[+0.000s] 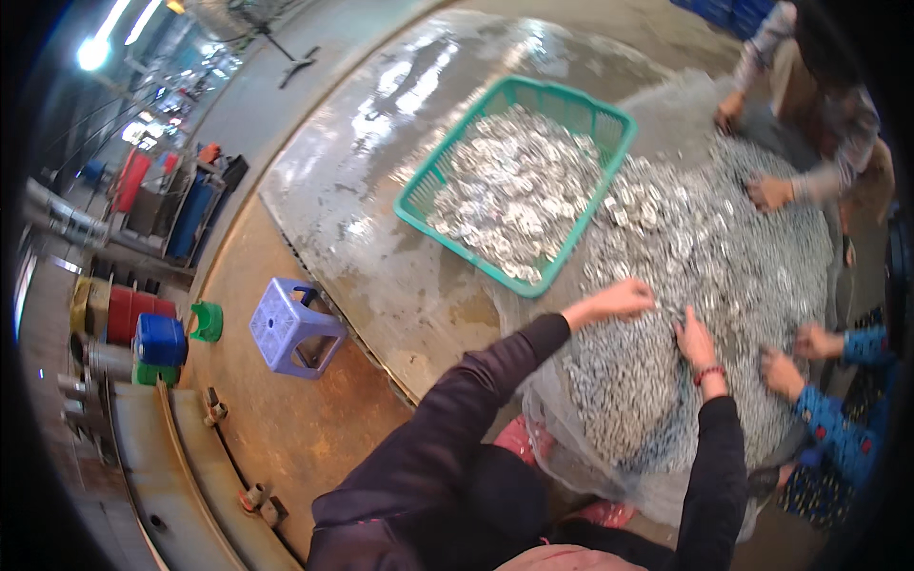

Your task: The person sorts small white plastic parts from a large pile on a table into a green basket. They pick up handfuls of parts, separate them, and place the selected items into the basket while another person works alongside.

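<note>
A wide heap of small grey metal pieces (619, 390) lies on a translucent plastic sheet (547, 414). At the heap's far left edge my left hand (624, 300) is closed, thumb and fingertips together; whatever they pinch is too small to name. Just to its right, my right hand (696, 344), a red bracelet on its wrist, reaches over the heap. Its index finger points forward, and nothing shows in its grasp. Beyond my left hand, a green plastic basket (457, 252) holds many shinier flat metal pieces (514, 190). Similar shiny pieces (657, 209) are scattered between basket and heap.
At the far right, one person's hand (769, 192) rests on the heap. Nearer on the right, another person's hand (783, 374), in a blue patterned sleeve, works at its edge. A purple plastic stool (276, 324) stands left, near a blue container (160, 340) and curved metal troughs (176, 457).
</note>
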Action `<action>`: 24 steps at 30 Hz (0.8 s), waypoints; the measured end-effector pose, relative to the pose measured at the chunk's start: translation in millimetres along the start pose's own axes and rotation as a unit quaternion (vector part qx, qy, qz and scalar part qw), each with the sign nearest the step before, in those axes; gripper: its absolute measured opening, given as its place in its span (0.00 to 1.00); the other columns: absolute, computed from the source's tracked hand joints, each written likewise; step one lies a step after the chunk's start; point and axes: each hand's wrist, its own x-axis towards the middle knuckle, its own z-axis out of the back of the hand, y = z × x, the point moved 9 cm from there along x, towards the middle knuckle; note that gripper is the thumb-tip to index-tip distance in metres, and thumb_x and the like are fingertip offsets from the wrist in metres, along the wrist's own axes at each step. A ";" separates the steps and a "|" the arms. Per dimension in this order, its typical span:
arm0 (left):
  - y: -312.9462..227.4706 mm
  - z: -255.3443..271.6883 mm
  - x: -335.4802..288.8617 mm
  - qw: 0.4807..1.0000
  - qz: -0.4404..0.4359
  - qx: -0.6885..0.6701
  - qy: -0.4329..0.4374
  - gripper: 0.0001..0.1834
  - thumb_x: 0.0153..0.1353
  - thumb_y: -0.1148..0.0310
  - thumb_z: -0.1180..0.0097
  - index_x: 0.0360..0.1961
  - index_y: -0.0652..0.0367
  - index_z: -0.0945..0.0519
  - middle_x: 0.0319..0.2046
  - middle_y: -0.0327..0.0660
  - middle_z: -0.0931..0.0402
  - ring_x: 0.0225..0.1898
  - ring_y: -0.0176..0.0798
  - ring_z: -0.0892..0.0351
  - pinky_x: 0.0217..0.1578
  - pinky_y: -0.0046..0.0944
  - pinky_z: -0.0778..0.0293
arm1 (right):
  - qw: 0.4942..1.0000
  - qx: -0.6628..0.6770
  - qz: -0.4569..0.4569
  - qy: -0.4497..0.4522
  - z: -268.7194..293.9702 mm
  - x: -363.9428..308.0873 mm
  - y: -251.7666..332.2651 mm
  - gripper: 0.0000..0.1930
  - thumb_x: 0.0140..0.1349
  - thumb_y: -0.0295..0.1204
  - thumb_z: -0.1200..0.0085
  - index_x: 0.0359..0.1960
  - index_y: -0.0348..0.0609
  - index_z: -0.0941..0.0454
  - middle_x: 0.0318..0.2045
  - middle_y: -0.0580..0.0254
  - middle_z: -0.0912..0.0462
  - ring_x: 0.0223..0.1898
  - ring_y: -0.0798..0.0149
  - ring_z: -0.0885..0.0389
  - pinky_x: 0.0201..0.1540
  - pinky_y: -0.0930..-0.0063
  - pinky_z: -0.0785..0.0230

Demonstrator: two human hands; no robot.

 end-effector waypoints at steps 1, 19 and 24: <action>-3.1 7.8 -4.3 1.000 0.000 0.010 -0.027 0.12 0.57 0.61 0.43 0.34 0.60 0.20 0.22 0.35 0.26 0.21 0.26 0.30 0.19 0.30 0.34 | 0.997 0.010 0.069 -0.024 2.7 -7.0 11.1 0.23 0.62 0.37 0.50 0.57 0.40 0.37 0.33 0.38 0.20 0.35 0.38 0.21 0.37 0.50 0.30; -2.5 -6.1 26.7 0.810 -0.127 0.568 -0.072 0.11 0.48 0.66 0.37 0.26 0.63 0.20 0.28 0.51 0.21 0.34 0.53 0.20 0.37 0.48 0.24 | 0.870 0.487 -0.074 -0.023 79.3 -107.4 -8.7 0.06 0.55 0.26 0.42 0.32 0.42 0.25 0.20 0.73 0.29 0.18 0.78 0.37 0.18 0.82 0.46; -3.9 11.7 5.3 0.992 -0.028 0.121 -0.020 0.12 0.61 0.60 0.43 0.30 0.58 0.24 0.20 0.35 0.29 0.22 0.30 0.29 0.20 0.33 0.33 | 0.517 0.855 0.016 0.036 88.5 -122.9 -14.3 0.07 0.58 0.28 0.49 0.33 0.44 0.34 0.32 0.61 0.30 0.25 0.71 0.32 0.13 0.87 0.46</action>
